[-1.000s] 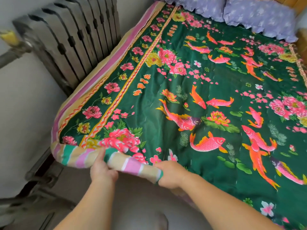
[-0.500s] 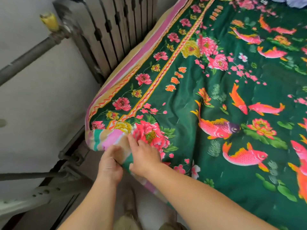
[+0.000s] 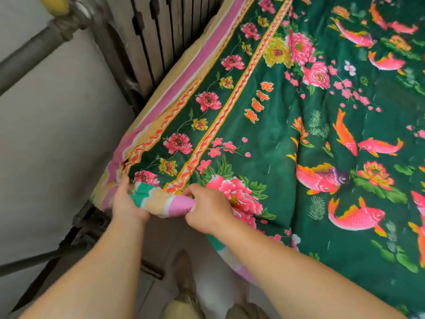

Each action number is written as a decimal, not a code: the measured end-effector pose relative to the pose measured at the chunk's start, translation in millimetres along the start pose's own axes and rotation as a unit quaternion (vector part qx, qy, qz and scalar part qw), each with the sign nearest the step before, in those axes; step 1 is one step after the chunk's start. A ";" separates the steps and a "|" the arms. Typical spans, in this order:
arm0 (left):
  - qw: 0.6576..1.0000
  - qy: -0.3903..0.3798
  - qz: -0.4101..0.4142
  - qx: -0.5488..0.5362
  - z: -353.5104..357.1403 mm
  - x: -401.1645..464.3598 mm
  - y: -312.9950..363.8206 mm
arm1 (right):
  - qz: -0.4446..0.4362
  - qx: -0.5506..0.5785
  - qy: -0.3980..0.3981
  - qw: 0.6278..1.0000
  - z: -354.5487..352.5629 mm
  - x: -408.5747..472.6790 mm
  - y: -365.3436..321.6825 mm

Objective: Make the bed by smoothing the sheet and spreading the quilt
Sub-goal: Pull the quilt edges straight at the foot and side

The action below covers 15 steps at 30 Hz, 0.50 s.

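Observation:
A dark green quilt (image 3: 271, 134) printed with pink flowers and orange fish lies spread over the bed. Its striped pink, tan and green edge (image 3: 161, 201) is rolled up at the near left corner. My left hand (image 3: 127, 203) grips that rolled edge at the corner, fingers tucked under the fabric. My right hand (image 3: 208, 209) pinches the same roll a little to the right, thumb on top by a large pink peony. A striped sheet or backing (image 3: 184, 72) shows along the quilt's left side.
A grey radiator (image 3: 165, 31) stands right against the bed's left side, with a pipe (image 3: 30, 54) running left from it. A plain wall (image 3: 57, 134) fills the left. Metal bars (image 3: 46, 256) run below the corner. My feet (image 3: 184, 277) stand on the pale floor.
The camera has closed in on the near left corner. My hands have spread slightly apart along the rolled edge, the left one sliding toward the corner.

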<state>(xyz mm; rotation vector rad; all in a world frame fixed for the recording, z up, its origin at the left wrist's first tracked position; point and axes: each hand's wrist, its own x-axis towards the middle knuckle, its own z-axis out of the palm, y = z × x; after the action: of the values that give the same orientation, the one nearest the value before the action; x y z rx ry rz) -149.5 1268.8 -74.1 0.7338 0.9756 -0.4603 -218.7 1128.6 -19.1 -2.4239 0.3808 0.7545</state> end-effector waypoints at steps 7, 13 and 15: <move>0.971 0.094 0.204 -0.075 40.7 -12.2 81.1 | 0.002 0.035 -0.026 0.999 -0.1 5.2 -29.6; 0.942 0.165 0.253 -0.144 7.4 -25.8 105.0 | -0.019 0.027 -0.006 0.999 21.7 10.3 -52.2; 0.948 0.208 0.233 -0.065 -12.8 -14.8 95.6 | -0.031 -0.013 -0.067 0.997 38.2 10.7 -44.9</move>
<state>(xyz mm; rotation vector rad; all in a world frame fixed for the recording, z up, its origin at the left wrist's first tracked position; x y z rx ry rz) -102.0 1343.2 -32.5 0.9297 1.1655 0.1826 -207.8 1186.2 -32.0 -2.3813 0.2430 0.8940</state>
